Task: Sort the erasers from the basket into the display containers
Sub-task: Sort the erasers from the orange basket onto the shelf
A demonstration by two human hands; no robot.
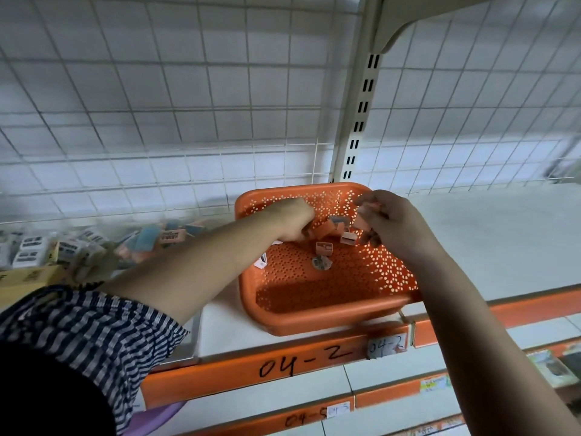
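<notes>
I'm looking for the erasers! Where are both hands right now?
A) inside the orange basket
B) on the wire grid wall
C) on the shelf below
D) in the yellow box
A: the left hand and the right hand both reach down inside the orange basket, right among the small pink erasers lying on its bottom.

The light is soft, even and a little dim, with a cool grey tone on the white wire grid. Small bright dots shine through the holes of the orange basket, mostly on its right wall. The pink erasers inside look soft, and the packed goods at the left are smeared by motion blur. The wide lens bends the grid lines and the orange shelf edge. The lower left corner is almost black.
</notes>
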